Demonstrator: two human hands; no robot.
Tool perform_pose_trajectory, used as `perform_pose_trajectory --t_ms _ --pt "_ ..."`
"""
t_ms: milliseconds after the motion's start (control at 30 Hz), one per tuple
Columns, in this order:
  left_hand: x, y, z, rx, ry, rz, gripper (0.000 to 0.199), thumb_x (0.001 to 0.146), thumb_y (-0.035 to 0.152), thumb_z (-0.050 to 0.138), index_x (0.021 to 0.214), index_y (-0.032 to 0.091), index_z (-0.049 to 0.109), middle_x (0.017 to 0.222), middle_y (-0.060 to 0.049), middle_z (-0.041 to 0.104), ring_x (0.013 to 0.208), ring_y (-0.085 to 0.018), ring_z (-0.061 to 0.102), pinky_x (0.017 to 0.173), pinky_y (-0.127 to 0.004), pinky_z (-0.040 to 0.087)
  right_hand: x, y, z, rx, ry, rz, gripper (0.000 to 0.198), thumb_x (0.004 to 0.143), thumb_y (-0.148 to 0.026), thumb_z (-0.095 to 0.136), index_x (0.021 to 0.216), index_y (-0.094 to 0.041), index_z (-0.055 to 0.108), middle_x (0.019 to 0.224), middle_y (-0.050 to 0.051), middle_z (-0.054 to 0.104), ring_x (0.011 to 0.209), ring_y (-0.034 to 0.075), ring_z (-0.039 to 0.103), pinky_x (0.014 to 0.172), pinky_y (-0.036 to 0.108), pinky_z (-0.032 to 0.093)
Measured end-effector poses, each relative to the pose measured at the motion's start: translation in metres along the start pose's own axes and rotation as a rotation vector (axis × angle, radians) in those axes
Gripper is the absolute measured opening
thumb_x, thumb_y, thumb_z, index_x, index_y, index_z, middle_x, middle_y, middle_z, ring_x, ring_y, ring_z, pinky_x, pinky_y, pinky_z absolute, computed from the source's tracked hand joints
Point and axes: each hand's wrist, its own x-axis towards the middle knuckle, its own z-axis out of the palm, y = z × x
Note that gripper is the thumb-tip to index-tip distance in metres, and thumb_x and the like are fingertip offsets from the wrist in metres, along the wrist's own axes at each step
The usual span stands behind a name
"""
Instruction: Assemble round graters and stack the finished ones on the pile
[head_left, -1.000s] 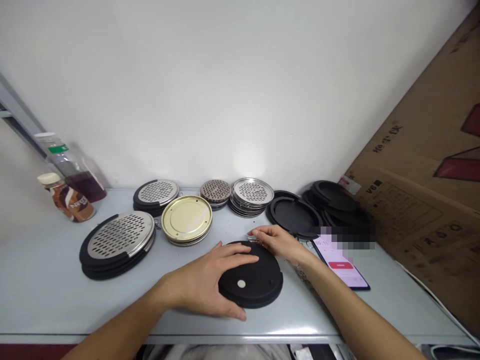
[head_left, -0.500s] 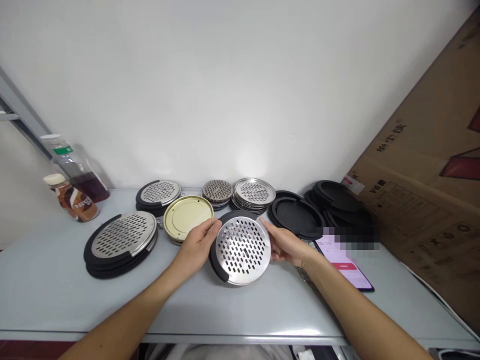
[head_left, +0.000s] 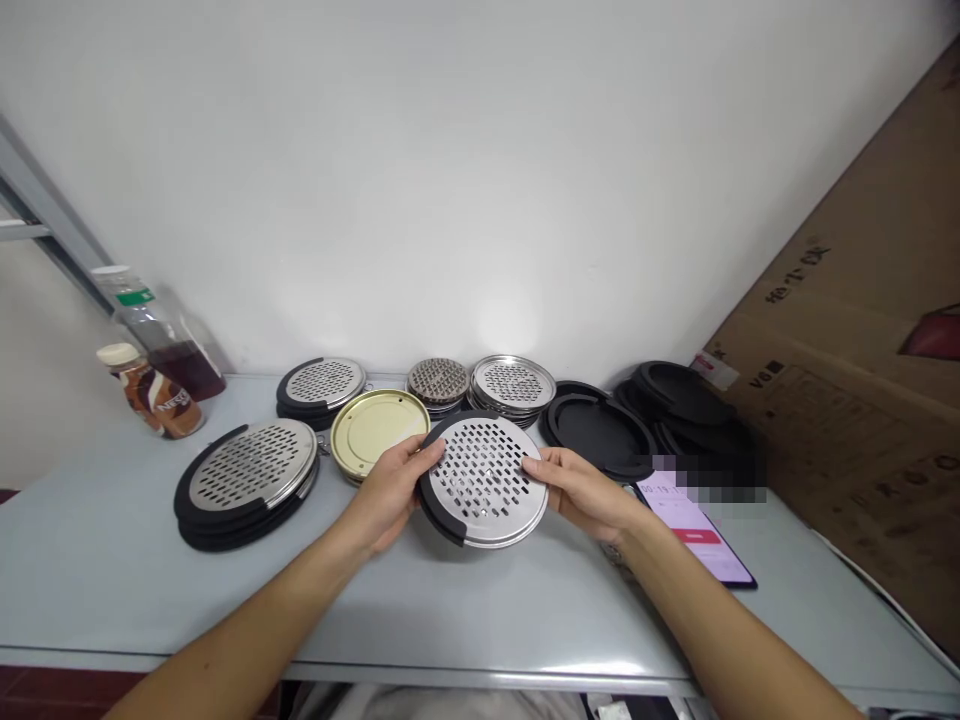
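Both hands hold a round perforated metal disc (head_left: pixel 491 480) with a black rim piece around its left side, tilted above the table. My left hand (head_left: pixel 394 490) grips the black-rimmed left edge, thumb on top. My right hand (head_left: pixel 581 490) pinches the bare metal right edge, its thumb resting on the holes. Behind my left hand lies a gold-coloured round lid (head_left: pixel 379 430). Further left sits a stack of similar black-rimmed perforated discs (head_left: pixel 251 470). Past the held disc stands a pile of perforated metal discs (head_left: pixel 514 383). Black round rims (head_left: pixel 600 435) lie beyond my right hand.
A smaller stack of black-rimmed discs (head_left: pixel 322 383) and small perforated plates (head_left: pixel 439 382) stand along the wall. More black rims (head_left: pixel 686 400) lie at right, near a phone (head_left: pixel 701 540) and a large cardboard box (head_left: pixel 847 420). Two bottles, one a coffee bottle (head_left: pixel 154 395), stand at left.
My right thumb has moved from the disc's edge onto its perforated top. The disc has risen slightly and lies at a flatter tilt. The view has shifted a little.
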Motion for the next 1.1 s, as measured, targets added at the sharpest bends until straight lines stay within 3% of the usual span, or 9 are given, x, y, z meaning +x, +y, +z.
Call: perform_pose_trajectory --t_ms 233,367,433,533,600,733,867,967,1100 --pt "-0.004 0.004 0.003 0.152 0.031 0.104 0.041 0.085 0.035 0.069 0.119 0.013 0.064 0.105 -0.011 0.073 0.096 -0.025 0.068 0.084 -0.034 0.052 0.003 0.005 0.004 0.102 -0.019 0.040 0.035 0.079 -0.045 0.074 0.079 -0.011 0.068 0.072 0.006 0.071 0.064 0.012 0.064 0.065 0.024 0.050" --pt "-0.004 0.011 0.001 0.152 0.036 0.135 0.038 0.083 0.034 0.070 0.115 0.012 0.066 0.102 -0.012 0.074 0.092 -0.025 0.070 0.081 -0.032 0.054 0.001 0.005 0.007 0.107 -0.123 0.025 0.038 0.086 -0.047 0.066 0.076 -0.010 0.067 0.067 0.006 0.069 0.057 0.012 0.063 0.056 0.023 0.048" --pt "-0.001 0.021 -0.006 0.090 0.080 0.145 0.035 0.081 0.031 0.072 0.110 0.011 0.068 0.099 -0.012 0.075 0.087 -0.024 0.071 0.078 -0.032 0.056 -0.001 0.005 0.008 0.135 -0.182 -0.015 0.040 0.090 -0.049 0.060 0.080 -0.012 0.067 0.071 0.007 0.069 0.062 0.016 0.067 0.063 0.029 0.052" --pt "0.010 0.048 -0.024 0.054 0.268 0.225 0.023 0.079 0.025 0.072 0.096 0.009 0.071 0.090 -0.011 0.076 0.077 -0.021 0.072 0.070 -0.028 0.058 -0.002 0.004 0.010 0.178 -0.185 -0.026 0.038 0.092 -0.049 0.056 0.107 -0.014 0.065 0.088 0.010 0.071 0.079 0.022 0.070 0.082 0.043 0.054" --pt "0.021 0.071 -0.042 0.068 0.364 0.280 0.014 0.080 0.022 0.071 0.087 0.010 0.071 0.085 -0.009 0.075 0.071 -0.017 0.071 0.064 -0.023 0.058 -0.002 0.005 0.010 0.160 -0.161 -0.012 0.041 0.093 -0.046 0.057 0.117 -0.014 0.061 0.093 0.011 0.070 0.084 0.023 0.070 0.085 0.047 0.053" --pt "0.048 0.117 -0.084 0.124 0.534 0.299 0.008 0.083 0.018 0.068 0.081 0.010 0.068 0.071 -0.005 0.072 0.055 -0.013 0.067 0.052 -0.022 0.057 0.001 0.008 0.011 0.086 -0.114 0.011 0.039 0.091 -0.043 0.061 0.115 -0.012 0.062 0.091 0.011 0.069 0.080 0.021 0.069 0.082 0.046 0.054" --pt "0.069 0.140 -0.119 0.173 0.677 0.259 0.010 0.086 0.014 0.064 0.078 0.009 0.065 0.066 -0.004 0.069 0.052 -0.013 0.065 0.053 -0.023 0.057 0.001 0.009 0.011 0.048 -0.114 0.020 0.039 0.089 -0.043 0.064 0.112 -0.012 0.063 0.090 0.011 0.069 0.077 0.019 0.068 0.079 0.043 0.055" --pt "0.074 0.139 -0.136 0.218 0.730 0.207 0.010 0.088 0.018 0.065 0.088 0.009 0.066 0.079 -0.007 0.070 0.065 -0.015 0.068 0.062 -0.026 0.057 0.000 0.009 0.010 0.030 -0.126 0.014 0.039 0.088 -0.042 0.065 0.112 -0.012 0.063 0.090 0.011 0.069 0.077 0.018 0.067 0.079 0.041 0.054" --pt "0.074 0.130 -0.154 0.303 0.744 0.130 0.030 0.094 0.030 0.060 0.118 0.014 0.059 0.115 -0.009 0.063 0.096 -0.021 0.065 0.081 -0.040 0.056 -0.001 0.007 0.011 0.010 -0.130 0.016 0.040 0.087 -0.042 0.067 0.112 -0.011 0.063 0.089 0.010 0.068 0.077 0.017 0.066 0.078 0.040 0.054"
